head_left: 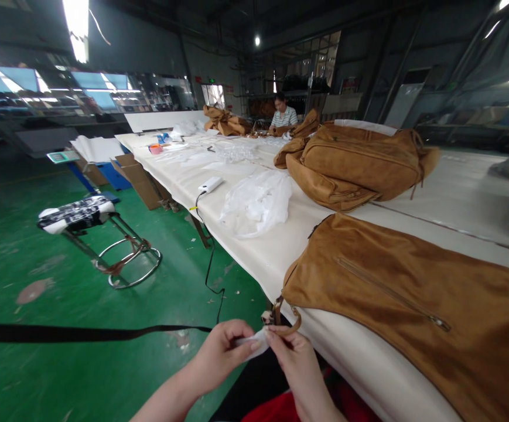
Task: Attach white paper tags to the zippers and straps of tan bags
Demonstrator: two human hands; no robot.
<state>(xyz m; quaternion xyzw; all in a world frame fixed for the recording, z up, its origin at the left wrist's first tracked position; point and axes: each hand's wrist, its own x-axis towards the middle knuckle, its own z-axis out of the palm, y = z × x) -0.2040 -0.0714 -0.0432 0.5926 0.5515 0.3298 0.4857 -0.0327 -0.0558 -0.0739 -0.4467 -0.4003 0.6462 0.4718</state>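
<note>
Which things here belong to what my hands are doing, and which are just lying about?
In hand: left hand, right hand, white scrap, black strap, near tan bag.
Lying about: piled bags, plastic heap, stool, cardboard box.

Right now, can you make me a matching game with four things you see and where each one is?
Things:
1. brown bag
2. stool
3. black strap
4. white scrap

Places:
A. standing on the green floor
B. pinched between the left hand and the right hand
C. lying flat on the white table
D. running from the left hand off the left edge of the picture

Pairs: 1-C, 2-A, 3-D, 4-B
</note>
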